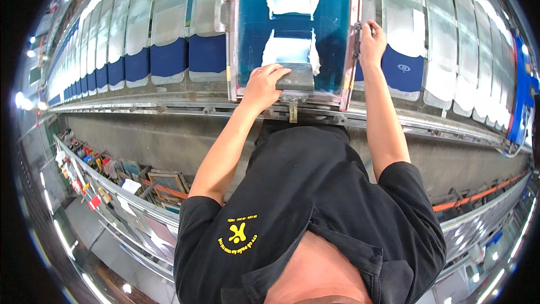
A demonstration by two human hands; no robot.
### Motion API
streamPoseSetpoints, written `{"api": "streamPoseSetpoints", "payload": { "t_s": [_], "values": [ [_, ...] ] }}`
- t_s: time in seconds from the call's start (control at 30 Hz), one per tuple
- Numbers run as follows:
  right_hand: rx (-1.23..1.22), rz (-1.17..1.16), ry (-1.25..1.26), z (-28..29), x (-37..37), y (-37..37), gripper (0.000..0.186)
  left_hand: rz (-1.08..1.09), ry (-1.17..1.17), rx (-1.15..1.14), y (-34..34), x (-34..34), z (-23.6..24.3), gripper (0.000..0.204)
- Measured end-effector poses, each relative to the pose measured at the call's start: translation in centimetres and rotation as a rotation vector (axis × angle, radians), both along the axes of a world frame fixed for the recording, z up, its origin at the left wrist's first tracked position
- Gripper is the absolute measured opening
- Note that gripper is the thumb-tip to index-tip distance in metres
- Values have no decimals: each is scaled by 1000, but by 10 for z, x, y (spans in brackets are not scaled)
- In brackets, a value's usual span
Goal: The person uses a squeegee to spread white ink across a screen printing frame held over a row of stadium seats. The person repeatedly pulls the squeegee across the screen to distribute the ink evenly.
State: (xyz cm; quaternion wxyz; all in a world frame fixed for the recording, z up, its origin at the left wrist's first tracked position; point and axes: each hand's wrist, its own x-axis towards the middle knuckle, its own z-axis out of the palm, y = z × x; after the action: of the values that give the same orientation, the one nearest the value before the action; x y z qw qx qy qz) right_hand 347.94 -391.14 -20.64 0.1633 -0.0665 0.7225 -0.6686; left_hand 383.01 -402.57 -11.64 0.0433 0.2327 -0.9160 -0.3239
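Note:
A screen printing frame (347, 73) with blue mesh lies across the rail in front of me. White ink (287, 50) is spread in two patches on its mesh. At the near patch, my left hand (262, 85) is closed on a grey squeegee (298, 79), its blade side down on the screen. My right hand (373, 48) is closed at the metal side handle (358, 38) on the frame's right edge; its fingertips are partly hidden. Just right of that hand lies a navy fabric piece (402, 72) with a small white print.
Pale pallets (166, 19) run in a long row to both sides, several bearing navy fabric pieces (169, 59) on the left. A metal rail (191, 107) passes between me and the frame. Blue machinery (524, 90) stands far right. Stored frames (169, 183) and a shelf are behind me.

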Motion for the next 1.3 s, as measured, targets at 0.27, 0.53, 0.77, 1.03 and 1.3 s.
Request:
{"api": "streamPoseSetpoints", "payload": {
  "t_s": [0.27,0.53,0.77,1.03,1.3],
  "values": [
    [442,22,73,-15,38,-39,42,-190,35,-64,-82,30,10,43],
    [620,57,193,4,53,-49,46,-176,-70,66,-160,-44,14,31],
    [616,133,890,68,82,-89,64,-143,-235,131,-180,-65,1,32],
    [581,840,847,73,160,-118,36,-137,-249,44,-159,-52,0,20],
    [690,1064,652,98,159,-105,32,-211,-370,270,-162,-43,17,29]
  ]
}}
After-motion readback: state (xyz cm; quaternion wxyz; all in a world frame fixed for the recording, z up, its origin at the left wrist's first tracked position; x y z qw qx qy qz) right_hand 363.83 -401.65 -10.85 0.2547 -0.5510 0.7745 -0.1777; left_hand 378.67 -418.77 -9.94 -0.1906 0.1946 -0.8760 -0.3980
